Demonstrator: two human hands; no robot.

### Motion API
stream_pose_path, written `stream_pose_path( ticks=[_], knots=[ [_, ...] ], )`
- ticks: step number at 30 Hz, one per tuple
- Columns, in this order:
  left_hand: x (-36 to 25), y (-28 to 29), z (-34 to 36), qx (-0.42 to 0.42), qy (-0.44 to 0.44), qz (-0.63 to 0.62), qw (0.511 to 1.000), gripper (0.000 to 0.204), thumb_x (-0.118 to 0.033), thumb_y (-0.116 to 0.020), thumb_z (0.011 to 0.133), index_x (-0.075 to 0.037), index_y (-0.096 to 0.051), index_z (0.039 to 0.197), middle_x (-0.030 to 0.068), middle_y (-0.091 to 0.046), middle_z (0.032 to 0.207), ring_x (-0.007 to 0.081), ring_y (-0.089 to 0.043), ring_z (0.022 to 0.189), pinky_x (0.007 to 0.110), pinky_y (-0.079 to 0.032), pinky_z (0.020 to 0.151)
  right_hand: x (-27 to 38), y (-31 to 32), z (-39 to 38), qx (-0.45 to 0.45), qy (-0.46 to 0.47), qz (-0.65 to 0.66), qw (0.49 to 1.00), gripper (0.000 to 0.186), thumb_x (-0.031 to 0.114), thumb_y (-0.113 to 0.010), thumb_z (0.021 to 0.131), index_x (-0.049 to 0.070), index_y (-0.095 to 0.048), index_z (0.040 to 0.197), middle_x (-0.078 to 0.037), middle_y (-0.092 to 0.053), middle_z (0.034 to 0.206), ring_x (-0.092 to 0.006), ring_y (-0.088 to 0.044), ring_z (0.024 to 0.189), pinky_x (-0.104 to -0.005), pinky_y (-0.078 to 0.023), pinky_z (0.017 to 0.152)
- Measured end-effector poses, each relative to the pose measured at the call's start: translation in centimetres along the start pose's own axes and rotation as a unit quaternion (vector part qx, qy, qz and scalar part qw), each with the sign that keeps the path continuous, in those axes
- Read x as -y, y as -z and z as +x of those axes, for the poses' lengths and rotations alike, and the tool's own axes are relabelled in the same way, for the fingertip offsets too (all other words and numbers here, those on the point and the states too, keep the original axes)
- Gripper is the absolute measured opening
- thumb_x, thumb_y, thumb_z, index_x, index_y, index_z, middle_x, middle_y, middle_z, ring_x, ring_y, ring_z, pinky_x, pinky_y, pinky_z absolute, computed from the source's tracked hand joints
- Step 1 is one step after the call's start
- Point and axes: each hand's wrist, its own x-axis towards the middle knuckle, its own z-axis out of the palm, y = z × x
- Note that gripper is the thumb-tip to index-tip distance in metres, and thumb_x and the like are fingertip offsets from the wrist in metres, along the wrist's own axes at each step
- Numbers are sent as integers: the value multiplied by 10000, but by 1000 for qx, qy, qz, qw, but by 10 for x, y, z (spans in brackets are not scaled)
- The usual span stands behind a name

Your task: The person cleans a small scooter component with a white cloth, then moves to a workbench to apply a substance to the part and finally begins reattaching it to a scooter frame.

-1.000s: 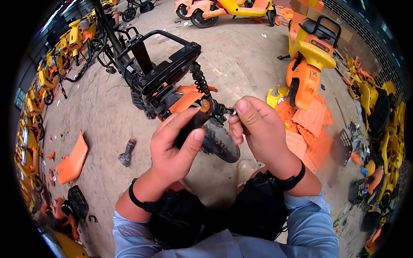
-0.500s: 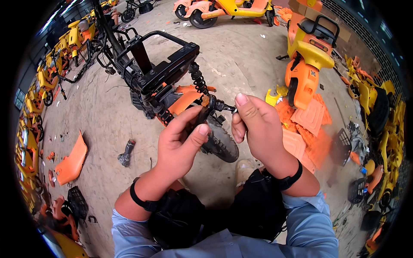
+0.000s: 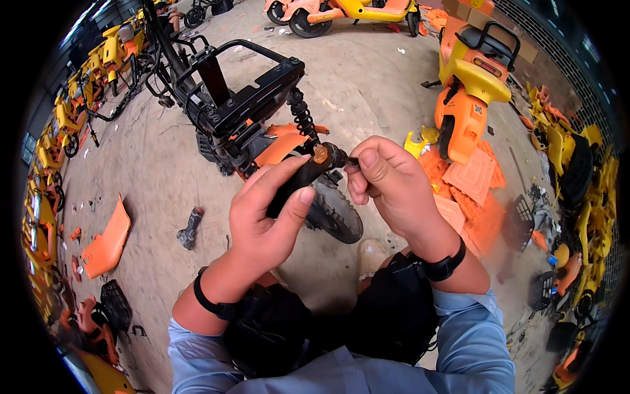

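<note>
My left hand (image 3: 262,226) is wrapped round a black cylindrical part (image 3: 302,176), with an orange-brown patch (image 3: 320,153) at its upper end. My right hand (image 3: 390,187) pinches a small dark piece (image 3: 352,161) at the joint just right of that patch; thumb and forefinger partly hide it. Beyond my hands stands a stripped black scooter frame (image 3: 243,105) with a coil-spring shock (image 3: 303,115) and an orange mudguard (image 3: 275,150). Its black tyre (image 3: 338,217) lies below my hands, partly hidden by them.
A yellow-orange scooter (image 3: 469,111) stands at right above orange panels (image 3: 466,174). A loose orange panel (image 3: 105,243) and dark tool (image 3: 190,230) lie at left. Yellow scooters (image 3: 72,111) line the left, yellow scrap parts (image 3: 584,184) the right. A person (image 3: 172,20) sits far back.
My right hand has shifted slightly up and left, its fingertips now covering more of the small piece. My left hand moved right, then back left, still round the black part.
</note>
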Motion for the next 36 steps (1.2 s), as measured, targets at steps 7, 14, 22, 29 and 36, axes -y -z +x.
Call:
stream_pose_path(
  ticks=[7, 14, 22, 29, 36],
  knots=[
    [5, 2, -7, 7, 84, -66, 994, 375, -107, -627, 957, 34, -544, 1294, 47, -627, 991, 91, -563, 845, 231, -475, 757, -13, -3, 6, -19, 102, -48, 993, 147, 106, -649, 941, 22, -577, 1037, -56, -645, 905, -111, -628, 787, -235, -484, 664],
    [3, 6, -6, -18, 105, -111, 988, 393, -141, -614, 966, 25, -532, 1313, 62, -645, 968, 96, -572, 796, 236, -487, 703, -11, -8, 5, -32, 109, -76, 991, 132, 119, -608, 969, 16, -581, 1046, -63, -636, 904, -98, -591, 766, -231, -477, 668],
    [-1, 1, -6, -9, 142, -192, 971, 387, -154, -586, 983, 25, -517, 1318, 80, -633, 947, 97, -574, 769, 236, -484, 683, 10, 3, -5, 83, -4, -61, 995, 239, 231, -521, 1023, 11, -564, 940, -52, -559, 778, -115, -532, 676, -230, -444, 602],
    [-4, -4, -3, -3, 160, -216, 963, 352, -188, -546, 1002, 8, -528, 1294, 69, -604, 877, 109, -558, 719, 246, -476, 658, -10, -22, 1, -155, 362, -377, 838, 249, 243, -548, 1008, 13, -609, 936, -24, -592, 726, -80, -559, 656, -223, -445, 572],
    [-9, -3, -5, -15, 173, -216, 961, 363, -179, -592, 979, 2, -531, 1287, 70, -605, 890, 115, -557, 746, 251, -471, 670, 10, -22, -11, -66, 54, -101, 991, 326, 276, -464, 1037, 14, -547, 862, -57, -510, 647, -136, -483, 543, -254, -428, 523]
  ],
)
